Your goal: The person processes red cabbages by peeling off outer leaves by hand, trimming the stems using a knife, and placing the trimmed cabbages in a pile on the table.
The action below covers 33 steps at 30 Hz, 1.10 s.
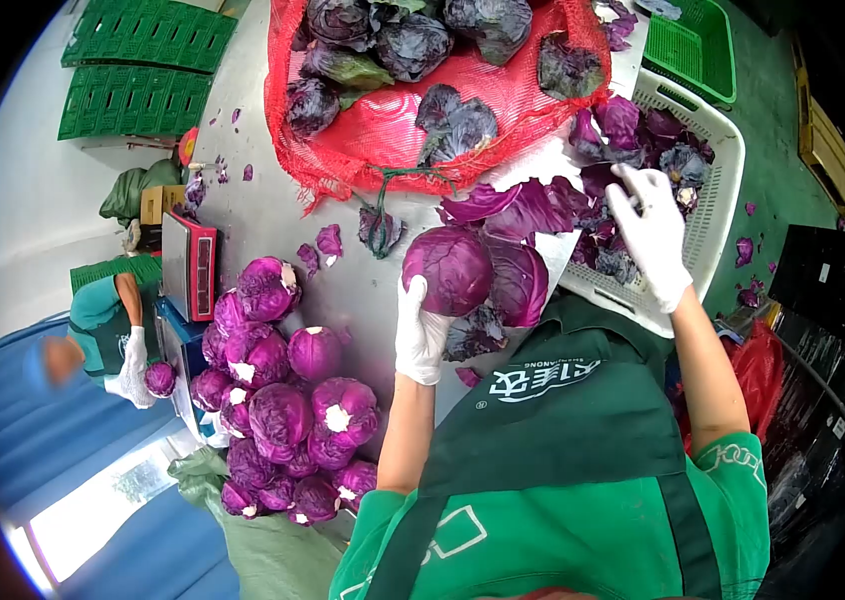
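Observation:
My left hand [421, 338], in a white glove, is closed around the lower left side of a trimmed red cabbage [449, 270]. Another red cabbage [518, 282] sits right beside it, and loose purple leaves [528, 207] lie just beyond. My right hand [655, 232], also gloved, is over a white crate [726, 200] of stripped cabbage leaves [633, 130]. Its fingers are apart, with nothing seen in them. A red mesh bag [373, 130] at the top holds several untrimmed dark cabbages [415, 46].
Trimmed cabbages [281, 420] are heaped on the metal table [243, 215] at left. Beyond them are a red-framed scale [190, 265] and a co-worker [108, 325] with a gloved hand by a cabbage. A green crate [688, 50] stands top right; leaf scraps [746, 252] litter the floor.

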Each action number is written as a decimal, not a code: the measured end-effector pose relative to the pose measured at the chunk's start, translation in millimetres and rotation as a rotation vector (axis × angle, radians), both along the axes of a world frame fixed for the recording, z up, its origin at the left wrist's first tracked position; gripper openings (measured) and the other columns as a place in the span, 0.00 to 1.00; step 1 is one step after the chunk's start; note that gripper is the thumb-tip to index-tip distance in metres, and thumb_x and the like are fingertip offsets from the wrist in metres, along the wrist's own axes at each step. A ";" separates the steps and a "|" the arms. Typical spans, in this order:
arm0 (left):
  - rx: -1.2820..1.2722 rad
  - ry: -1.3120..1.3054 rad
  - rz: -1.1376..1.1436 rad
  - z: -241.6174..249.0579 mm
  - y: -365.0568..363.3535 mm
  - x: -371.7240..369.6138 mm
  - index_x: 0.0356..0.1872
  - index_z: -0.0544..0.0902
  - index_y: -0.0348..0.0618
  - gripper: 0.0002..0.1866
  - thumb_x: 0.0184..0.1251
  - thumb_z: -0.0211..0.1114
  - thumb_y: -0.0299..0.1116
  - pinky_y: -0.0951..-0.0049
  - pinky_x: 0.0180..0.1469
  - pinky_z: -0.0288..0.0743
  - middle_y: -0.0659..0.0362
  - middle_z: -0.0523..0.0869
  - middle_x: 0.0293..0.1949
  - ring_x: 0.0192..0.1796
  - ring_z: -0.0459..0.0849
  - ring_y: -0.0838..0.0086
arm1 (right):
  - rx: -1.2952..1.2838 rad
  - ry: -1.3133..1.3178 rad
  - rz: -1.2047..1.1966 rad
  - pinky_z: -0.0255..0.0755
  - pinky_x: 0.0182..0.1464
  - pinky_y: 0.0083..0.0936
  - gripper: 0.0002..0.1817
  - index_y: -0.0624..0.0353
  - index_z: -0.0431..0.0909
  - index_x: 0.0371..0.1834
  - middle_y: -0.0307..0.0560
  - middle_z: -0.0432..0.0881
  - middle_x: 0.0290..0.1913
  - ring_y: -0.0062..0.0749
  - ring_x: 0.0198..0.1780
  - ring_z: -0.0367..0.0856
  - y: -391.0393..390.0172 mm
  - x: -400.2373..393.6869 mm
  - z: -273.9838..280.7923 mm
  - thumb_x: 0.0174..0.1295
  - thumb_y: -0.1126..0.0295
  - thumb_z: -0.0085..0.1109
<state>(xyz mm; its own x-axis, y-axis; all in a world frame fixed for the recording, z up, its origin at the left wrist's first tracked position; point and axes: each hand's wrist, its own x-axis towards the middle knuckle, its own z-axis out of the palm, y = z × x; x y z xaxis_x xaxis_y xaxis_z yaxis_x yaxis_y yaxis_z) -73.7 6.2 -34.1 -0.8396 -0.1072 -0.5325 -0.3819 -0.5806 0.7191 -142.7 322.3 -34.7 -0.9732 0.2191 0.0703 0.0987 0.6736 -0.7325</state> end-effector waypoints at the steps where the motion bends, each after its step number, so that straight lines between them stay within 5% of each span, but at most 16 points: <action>1: 0.137 -0.009 0.003 -0.6 3.5 -0.6 0.73 0.61 0.43 0.34 0.72 0.63 0.43 0.37 0.66 0.72 0.46 0.68 0.71 0.70 0.71 0.49 | -0.049 0.004 0.073 0.76 0.43 0.30 0.18 0.50 0.82 0.55 0.45 0.76 0.42 0.34 0.36 0.81 -11.4 3.3 8.8 0.65 0.57 0.62; 5: 0.335 -0.025 -0.010 6.0 19.4 -2.3 0.75 0.60 0.44 0.37 0.72 0.60 0.51 0.35 0.70 0.65 0.46 0.67 0.73 0.73 0.68 0.48 | -0.410 -0.115 0.289 0.76 0.39 0.25 0.26 0.53 0.80 0.60 0.43 0.79 0.40 0.27 0.33 0.78 -62.4 20.4 10.8 0.61 0.54 0.70; 9: 0.448 0.019 -0.076 14.3 24.7 -5.8 0.75 0.60 0.44 0.39 0.70 0.61 0.54 0.38 0.73 0.61 0.48 0.67 0.73 0.74 0.66 0.49 | -0.919 -0.652 0.279 0.64 0.29 0.11 0.18 0.56 0.80 0.56 0.31 0.77 0.30 0.11 0.28 0.72 -70.8 -9.0 22.5 0.66 0.63 0.67; 11: 0.562 -0.043 -0.067 15.9 27.3 -9.2 0.76 0.60 0.51 0.40 0.68 0.61 0.57 0.35 0.73 0.59 0.51 0.63 0.75 0.76 0.63 0.51 | -0.994 -0.450 0.323 0.62 0.26 0.12 0.14 0.57 0.83 0.48 0.31 0.79 0.27 0.11 0.25 0.72 -71.1 -11.9 1.6 0.65 0.62 0.66; 14: 0.852 -0.238 -0.076 37.9 44.4 -15.2 0.76 0.59 0.64 0.39 0.67 0.57 0.62 0.29 0.72 0.56 0.57 0.57 0.77 0.79 0.56 0.55 | -0.730 -0.317 0.151 0.68 0.30 0.14 0.14 0.60 0.83 0.50 0.34 0.82 0.32 0.15 0.29 0.76 -42.3 -31.3 4.9 0.65 0.65 0.66; 16: 0.954 -0.172 -0.097 28.7 48.4 -8.8 0.76 0.58 0.64 0.37 0.69 0.56 0.60 0.31 0.73 0.56 0.57 0.58 0.77 0.78 0.57 0.56 | -0.646 -0.231 0.058 0.71 0.33 0.16 0.15 0.61 0.82 0.52 0.35 0.83 0.33 0.16 0.30 0.77 -11.0 -31.2 -11.1 0.65 0.67 0.66; 18: 1.112 -0.080 -0.120 25.1 56.2 -5.4 0.75 0.57 0.64 0.32 0.73 0.52 0.54 0.34 0.73 0.58 0.58 0.59 0.77 0.78 0.58 0.57 | -0.407 -0.125 -0.138 0.76 0.37 0.21 0.27 0.57 0.76 0.67 0.38 0.85 0.30 0.18 0.30 0.80 12.5 -27.0 -30.2 0.63 0.67 0.65; 19: 1.169 -0.059 -0.123 25.5 60.5 -3.8 0.75 0.56 0.65 0.30 0.75 0.49 0.52 0.36 0.73 0.59 0.58 0.59 0.77 0.78 0.59 0.58 | -0.442 -0.117 -0.052 0.76 0.38 0.20 0.31 0.53 0.73 0.71 0.37 0.84 0.28 0.17 0.30 0.79 6.5 -13.5 -6.3 0.62 0.65 0.66; 21: 1.036 -0.180 -0.139 18.5 64.5 -3.7 0.75 0.55 0.66 0.30 0.75 0.50 0.51 0.38 0.75 0.58 0.58 0.59 0.76 0.77 0.59 0.59 | -0.487 -0.212 0.195 0.75 0.38 0.20 0.32 0.52 0.73 0.70 0.39 0.84 0.32 0.18 0.31 0.79 -10.6 14.1 16.4 0.61 0.63 0.68; 23: 1.169 -0.186 -0.101 1.9 65.3 0.2 0.76 0.55 0.60 0.36 0.72 0.53 0.57 0.37 0.75 0.55 0.55 0.60 0.75 0.77 0.60 0.56 | -0.433 -0.228 0.422 0.78 0.46 0.26 0.34 0.51 0.73 0.70 0.46 0.84 0.47 0.28 0.42 0.84 -27.0 38.8 21.7 0.59 0.57 0.70; 25: 1.067 -0.466 -0.025 4.8 70.5 -1.3 0.77 0.54 0.53 0.43 0.68 0.57 0.62 0.35 0.76 0.53 0.51 0.61 0.74 0.76 0.60 0.52 | -0.192 0.000 0.510 0.76 0.59 0.34 0.37 0.50 0.73 0.69 0.51 0.75 0.63 0.42 0.58 0.81 -43.8 54.2 17.2 0.56 0.50 0.71; 26: 1.061 -0.353 -0.063 2.9 74.6 1.8 0.77 0.53 0.48 0.48 0.66 0.58 0.67 0.34 0.75 0.53 0.48 0.60 0.74 0.75 0.60 0.49 | -0.177 -0.151 0.481 0.71 0.67 0.39 0.40 0.47 0.72 0.70 0.53 0.70 0.68 0.50 0.67 0.74 -48.2 57.8 25.9 0.54 0.46 0.71; 31: 0.948 -0.501 -0.051 0.7 63.4 3.9 0.77 0.51 0.45 0.51 0.65 0.62 0.66 0.35 0.74 0.55 0.45 0.59 0.74 0.75 0.60 0.49 | -0.289 -0.113 0.490 0.72 0.65 0.37 0.40 0.52 0.72 0.70 0.54 0.75 0.66 0.47 0.66 0.75 -39.2 46.4 -0.4 0.54 0.48 0.72; 33: 0.282 -0.227 -0.328 12.6 63.4 3.6 0.79 0.45 0.52 0.46 0.71 0.60 0.60 0.44 0.74 0.59 0.42 0.54 0.75 0.77 0.55 0.49 | -0.341 -0.039 0.511 0.71 0.66 0.36 0.39 0.56 0.74 0.68 0.55 0.78 0.63 0.47 0.64 0.77 -33.7 42.3 -7.1 0.54 0.51 0.74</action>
<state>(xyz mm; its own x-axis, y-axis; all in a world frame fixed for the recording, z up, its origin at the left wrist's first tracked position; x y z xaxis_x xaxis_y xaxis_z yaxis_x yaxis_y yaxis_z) -70.1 69.6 -21.5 -0.6640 0.3184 -0.6765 -0.7065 -0.5635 0.4282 -100.4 288.6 -41.8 -0.9615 -0.2719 0.0407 -0.1438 0.3712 -0.9173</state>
